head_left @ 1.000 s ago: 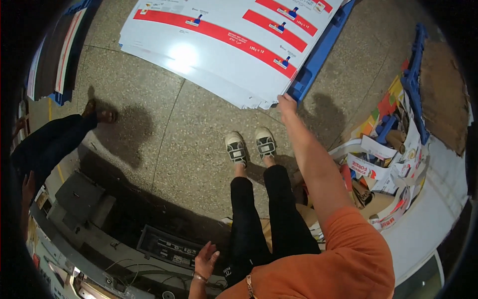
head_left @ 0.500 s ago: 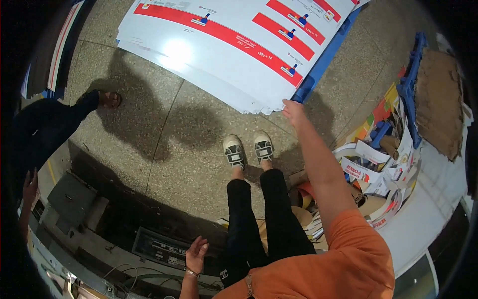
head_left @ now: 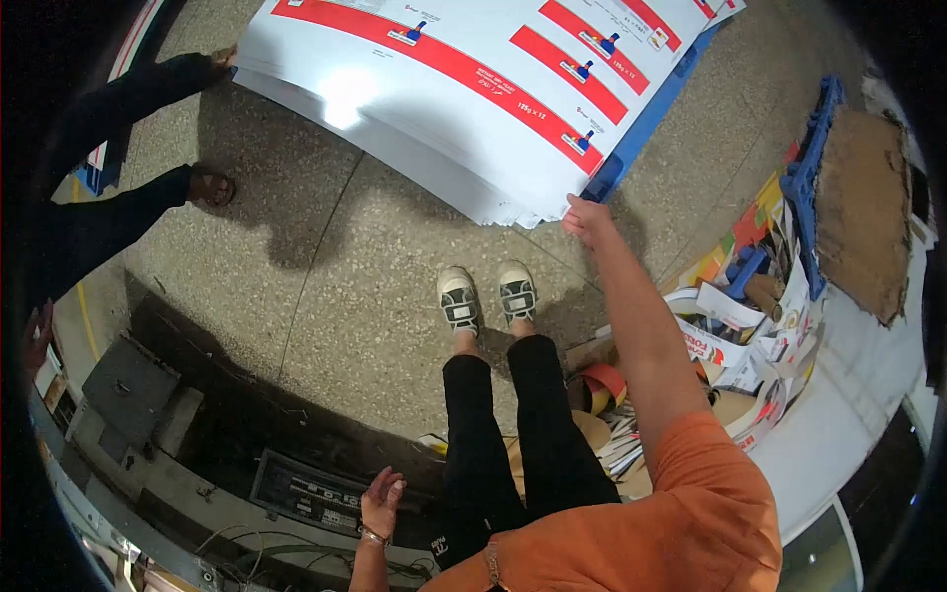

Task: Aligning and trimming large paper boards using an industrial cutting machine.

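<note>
A stack of large white printed sheets (head_left: pixel 395 109) with red bands lies at the far middle on a blue pallet (head_left: pixel 623 158). My right hand (head_left: pixel 589 220) reaches out to the stack's near right corner, its fingers closed on the top sheet's corner. Along the near edge, the top sheet stands slightly off the sheets beneath. My left hand (head_left: pixel 381 501) is held low near my left thigh, away from the stack. Its fingers are loosely bent and apart, with nothing in them.
At the left a person in dark trousers (head_left: pixel 118 237) stands close to the stack. Dark machinery (head_left: pixel 128 385) runs along the lower left. On the right are scrap paper and card (head_left: pixel 735 326), a blue plastic frame (head_left: pixel 811 187) and a brown cardboard piece (head_left: pixel 863 212).
The top sheet's near edge has risen a little, with my right hand still at its corner. At the left, the other person's second leg has come forward beside the stack.
</note>
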`<state>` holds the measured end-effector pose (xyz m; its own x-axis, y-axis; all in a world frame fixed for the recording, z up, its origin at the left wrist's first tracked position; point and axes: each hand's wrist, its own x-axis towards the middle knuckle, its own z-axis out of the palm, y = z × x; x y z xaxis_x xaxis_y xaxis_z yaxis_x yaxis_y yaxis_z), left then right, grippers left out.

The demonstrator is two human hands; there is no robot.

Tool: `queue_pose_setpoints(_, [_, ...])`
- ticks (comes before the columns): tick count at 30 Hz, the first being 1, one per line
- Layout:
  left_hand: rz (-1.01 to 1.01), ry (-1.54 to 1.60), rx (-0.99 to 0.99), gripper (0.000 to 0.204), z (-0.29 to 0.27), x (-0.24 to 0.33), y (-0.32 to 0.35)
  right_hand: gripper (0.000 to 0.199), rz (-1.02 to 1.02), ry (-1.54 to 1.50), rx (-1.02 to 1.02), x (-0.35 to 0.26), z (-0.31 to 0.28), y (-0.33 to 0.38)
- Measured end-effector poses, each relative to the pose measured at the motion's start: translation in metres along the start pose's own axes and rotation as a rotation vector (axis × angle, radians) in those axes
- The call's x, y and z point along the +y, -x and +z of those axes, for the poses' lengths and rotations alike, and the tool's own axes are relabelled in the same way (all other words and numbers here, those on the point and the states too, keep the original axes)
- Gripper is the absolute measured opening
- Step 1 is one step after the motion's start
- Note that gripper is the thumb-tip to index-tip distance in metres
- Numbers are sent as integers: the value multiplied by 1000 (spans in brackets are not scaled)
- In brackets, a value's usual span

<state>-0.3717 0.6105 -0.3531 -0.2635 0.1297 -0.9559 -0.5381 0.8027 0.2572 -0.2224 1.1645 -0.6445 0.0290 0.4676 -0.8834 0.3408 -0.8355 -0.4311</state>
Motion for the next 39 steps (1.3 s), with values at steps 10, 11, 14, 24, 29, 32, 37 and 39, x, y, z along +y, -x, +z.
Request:
queue_pose_setpoints(10, [0, 44, -21, 53, 5, -3, -10, 32, -35, 5, 39, 2, 1, 1])
queue_pose_setpoints(11, [-10, 63, -15, 54, 6, -3, -11, 32, -40, 17, 11, 0, 0, 4])
queue_pose_setpoints(14, [-33, 97, -11, 56, 8, 0, -16, 33, -40, 18, -97, -5, -3, 9])
queue_pose_setpoints(24, [32, 50, -37, 56, 14, 22, -34, 35, -122, 43, -195, -1, -11, 11])
queue_pose_setpoints(29, [130, -81, -69, 52, 24, 49, -60, 43, -119, -80, -282, -19, -7, 25])
queue_pose_setpoints(32, [188, -34, -151, 48, 66, 95, -114, 50, -101, -398, -442, -27, 11, 26])
queue_pose_setpoints(37, [375, 126, -359, 56, 208, 234, -257, 52, -134, -340, -502, -30, 18, 28])
queue_pose_setpoints(39, [185, 746, -615, 52, 255, 292, -291, 51, -194, -280, -551, -39, 13, 41])
